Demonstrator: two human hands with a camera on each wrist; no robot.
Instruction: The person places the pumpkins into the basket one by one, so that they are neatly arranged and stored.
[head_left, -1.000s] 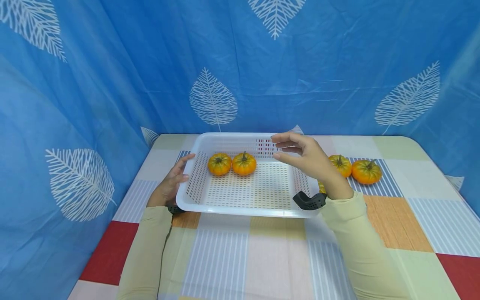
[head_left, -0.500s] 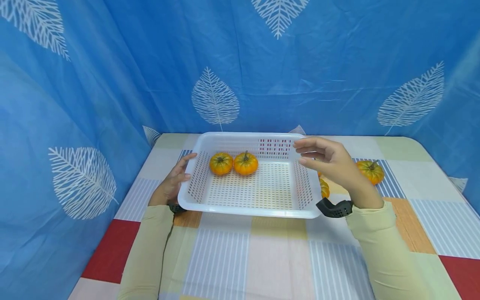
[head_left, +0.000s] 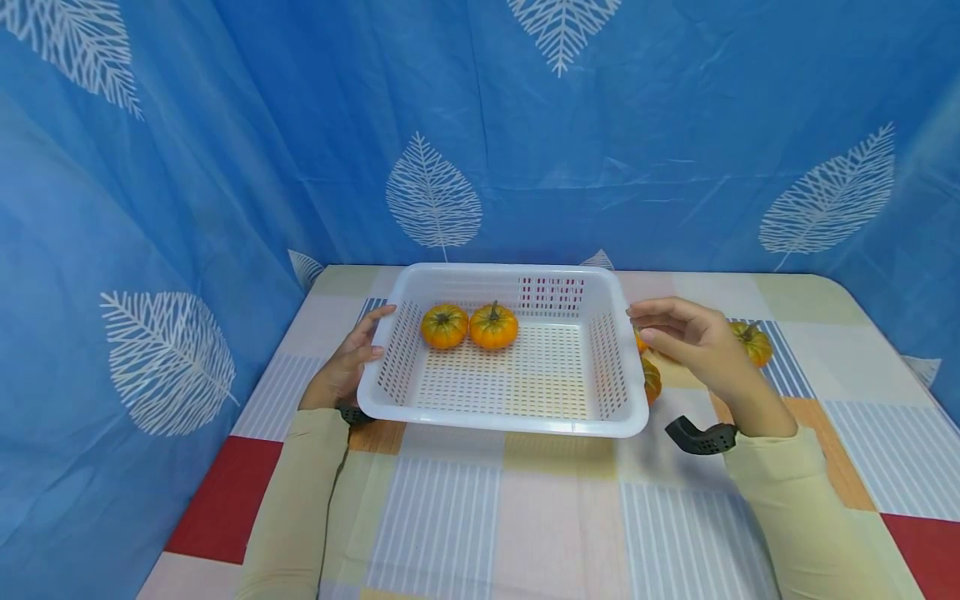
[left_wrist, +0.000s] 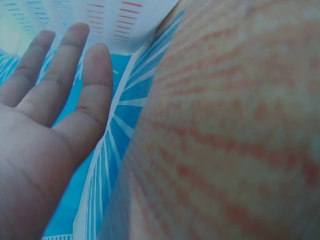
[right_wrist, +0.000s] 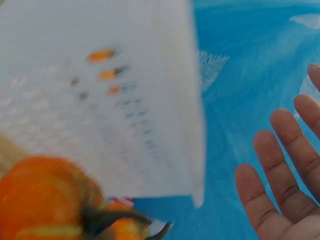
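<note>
Blue curtain with white leaf prints behind. Below it, a patchwork tablecloth of checks, stripes and plain squares. On the cloth, near its far edge, a white basket, slotted sides, long side toward the person.

Pale sleeves on both arms. The left hand is at the basket's left end, fingers spread and nearly straight, index and thumb tips at the rim; left wrist view has the fingers up against or just beside the outer wall. Nothing gripped.

The right hand is just off the basket's right end, fingers slightly bent, thumb apart, nothing held; right wrist view shows curtain between fingers and basket.

Pumpkins, orange and ribbed: left pumpkin and middle pumpkin side by side inside the basket, nearer the left hand. Outside, near pumpkin is beside the basket's right wall, below the right hand; far pumpkin shows partly, beyond that hand. Smallest: black wrist mount at the right wrist.
</note>
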